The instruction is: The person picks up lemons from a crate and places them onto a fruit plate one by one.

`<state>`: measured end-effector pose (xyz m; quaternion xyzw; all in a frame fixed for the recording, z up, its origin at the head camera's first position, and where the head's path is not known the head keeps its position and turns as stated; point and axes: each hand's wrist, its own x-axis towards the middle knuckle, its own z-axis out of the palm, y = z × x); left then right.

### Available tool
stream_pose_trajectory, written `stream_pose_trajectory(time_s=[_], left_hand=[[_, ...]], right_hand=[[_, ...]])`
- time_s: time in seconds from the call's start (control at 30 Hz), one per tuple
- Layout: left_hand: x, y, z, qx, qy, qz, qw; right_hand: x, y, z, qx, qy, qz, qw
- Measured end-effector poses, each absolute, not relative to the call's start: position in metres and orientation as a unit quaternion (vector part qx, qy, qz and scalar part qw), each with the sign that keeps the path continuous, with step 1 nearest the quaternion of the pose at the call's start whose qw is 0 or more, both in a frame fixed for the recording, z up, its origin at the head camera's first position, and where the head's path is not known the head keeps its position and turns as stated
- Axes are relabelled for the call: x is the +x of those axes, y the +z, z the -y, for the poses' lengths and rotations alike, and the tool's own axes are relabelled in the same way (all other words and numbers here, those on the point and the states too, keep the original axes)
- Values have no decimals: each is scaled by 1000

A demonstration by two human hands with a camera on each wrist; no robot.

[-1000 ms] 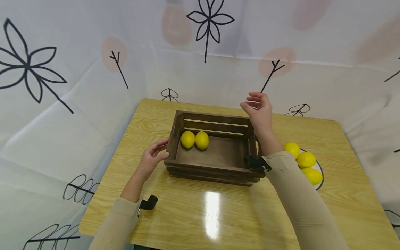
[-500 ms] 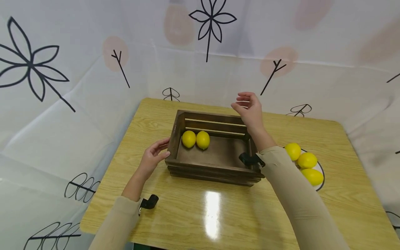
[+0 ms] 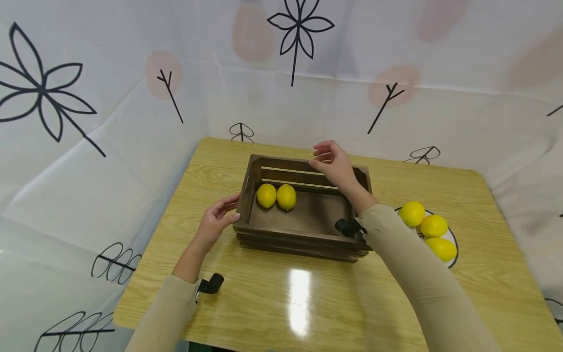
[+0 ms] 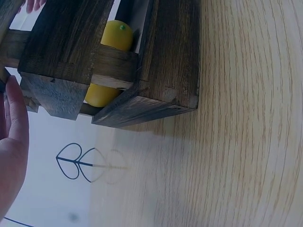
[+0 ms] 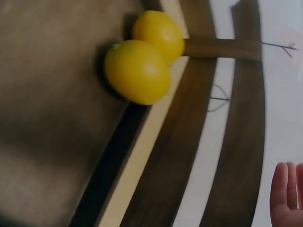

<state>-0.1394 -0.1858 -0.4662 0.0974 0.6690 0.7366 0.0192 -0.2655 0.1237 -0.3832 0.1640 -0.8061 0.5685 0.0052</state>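
A dark brown wooden crate (image 3: 303, 239) with slatted sides stands on the table. Two yellow lemons (image 3: 267, 196) lie side by side in its left end, also seen between the slats in the left wrist view. My left hand (image 3: 213, 222) holds the crate's left end, thumb on the rim and fingers against the outer wall. Over the crate's right back part hovers my right hand (image 3: 336, 166), with its fingers loosely bent and nothing held. In the right wrist view, its fingertips (image 5: 280, 189) show at the lower right, apart from the two lemons.
Right of the crate, a white plate (image 3: 449, 239) with a dark rim bears several lemons (image 3: 433, 226), partly hidden by the right sleeve. The wooden table (image 3: 246, 303) ends against a patterned white cloth (image 3: 211, 88) at the back and left.
My right hand has moved left and slightly down, from the crate's right back corner to over its back rim. My left hand, the crate and the lemons have stayed put.
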Motion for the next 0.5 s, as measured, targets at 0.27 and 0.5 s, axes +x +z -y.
stream_pose_trajectory(time_s=[0.27, 0.5], left_hand=[[-141, -463, 185, 95, 739, -667, 18], [-143, -459, 185, 93, 740, -666, 19]], right_hand=[[-271, -388, -115, 218, 536, 813, -63], [-281, -389, -108, 303, 473, 818, -123]])
